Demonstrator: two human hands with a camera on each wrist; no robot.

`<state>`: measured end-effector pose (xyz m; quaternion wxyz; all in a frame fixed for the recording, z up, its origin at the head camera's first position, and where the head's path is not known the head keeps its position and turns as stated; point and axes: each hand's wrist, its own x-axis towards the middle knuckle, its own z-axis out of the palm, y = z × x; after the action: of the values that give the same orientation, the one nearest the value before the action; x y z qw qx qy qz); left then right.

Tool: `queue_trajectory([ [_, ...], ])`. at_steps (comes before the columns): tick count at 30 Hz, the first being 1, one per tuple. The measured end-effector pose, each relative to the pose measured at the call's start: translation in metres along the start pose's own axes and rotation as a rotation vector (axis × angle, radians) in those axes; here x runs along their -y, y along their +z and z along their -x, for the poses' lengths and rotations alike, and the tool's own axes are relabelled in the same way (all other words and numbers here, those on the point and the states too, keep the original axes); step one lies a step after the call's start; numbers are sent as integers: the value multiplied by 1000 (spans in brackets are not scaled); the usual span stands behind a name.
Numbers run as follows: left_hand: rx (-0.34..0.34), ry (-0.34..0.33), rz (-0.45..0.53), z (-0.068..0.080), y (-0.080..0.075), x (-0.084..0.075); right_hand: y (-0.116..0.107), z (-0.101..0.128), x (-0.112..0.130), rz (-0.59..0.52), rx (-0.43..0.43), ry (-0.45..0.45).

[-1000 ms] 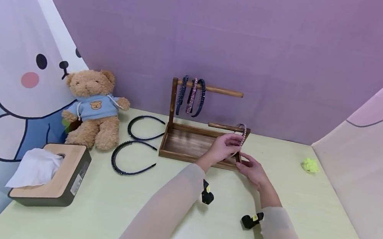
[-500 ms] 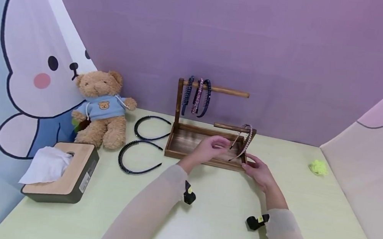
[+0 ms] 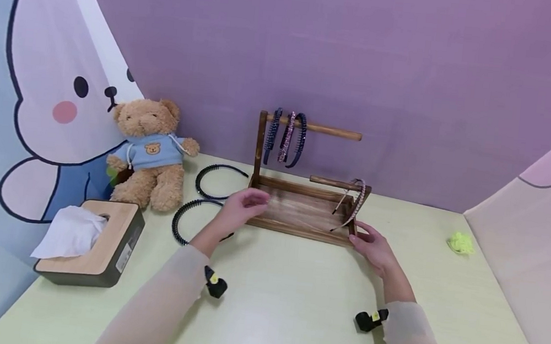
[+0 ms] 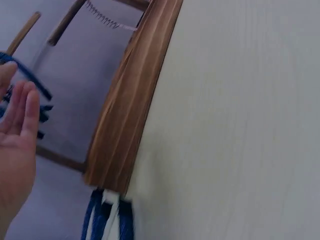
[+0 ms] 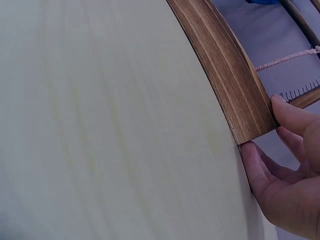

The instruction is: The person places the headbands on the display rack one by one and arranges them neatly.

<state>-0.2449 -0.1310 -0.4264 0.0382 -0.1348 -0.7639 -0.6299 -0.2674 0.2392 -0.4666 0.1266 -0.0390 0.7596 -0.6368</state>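
A wooden headband stand with a shallow tray base stands at the back of the table. My right hand grips its right front corner; in the right wrist view the fingertips lie on either side of the tray's end. My left hand, fingers relaxed, is at the tray's left end and holds nothing. A pale pink headband hangs on the low rod at the right. Dark blue headbands and a pink glittery headband hang on the upper rod. Two dark headbands lie on the table, partly behind my left hand.
A teddy bear in a blue top sits at the back left. In front of it stands a tissue box with a tissue sticking out. A yellow-green fuzzy ball lies far right. A purple backdrop rises behind the table.
My left hand has let go of the pale pink headband on the low rod and moved left across the tray to its left end. The right hand stays at the corner.
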Motion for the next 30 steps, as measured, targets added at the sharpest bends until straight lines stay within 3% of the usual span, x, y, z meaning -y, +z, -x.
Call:
queue_trajectory([
  [6,-259,-91,-145,31,-47,1,-1,-1,0,6,-6,0],
  [11,-364,-155,-183,58,-75,10,0,-1,-2,27,-10,17],
  [17,-411,-238,-277,81,-89,14,0,-2,-3,40,-11,14],
  [23,-388,-241,-403,93,-97,19,0,-1,-4,31,-4,9],
  [30,-346,-364,-396,97,-104,25,-1,-1,-3,30,14,-3],
])
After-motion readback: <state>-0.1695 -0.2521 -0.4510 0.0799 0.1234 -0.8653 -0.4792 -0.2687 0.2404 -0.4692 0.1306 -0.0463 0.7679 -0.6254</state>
